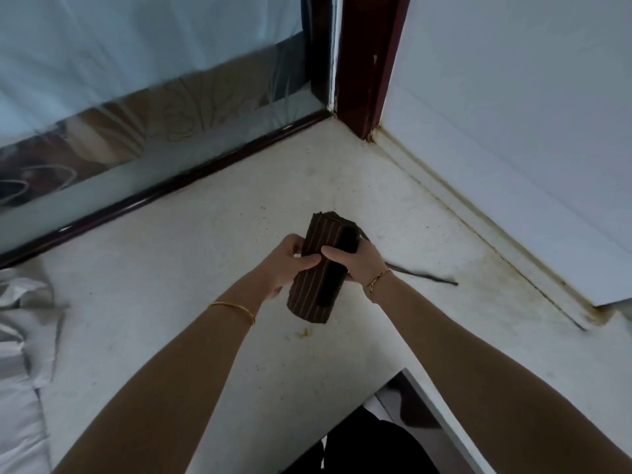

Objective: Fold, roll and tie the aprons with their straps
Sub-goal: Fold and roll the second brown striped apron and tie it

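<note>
Your L hand (pixel 287 265) & R hand (pixel 359 265) grip a rolled brown apron (pixel 309 292) over a stained white counter (pixel 171 285), corner w/ etched glass (pixel 136 131)

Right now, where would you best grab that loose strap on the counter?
Probably pinch the strap near its free tip, coming from above on the right: it lies flat on the counter, and its other end runs under the right hand.

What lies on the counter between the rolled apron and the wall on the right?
In the head view, a thin dark strap lies there, trailing from behind the right hand toward the wall.
</note>
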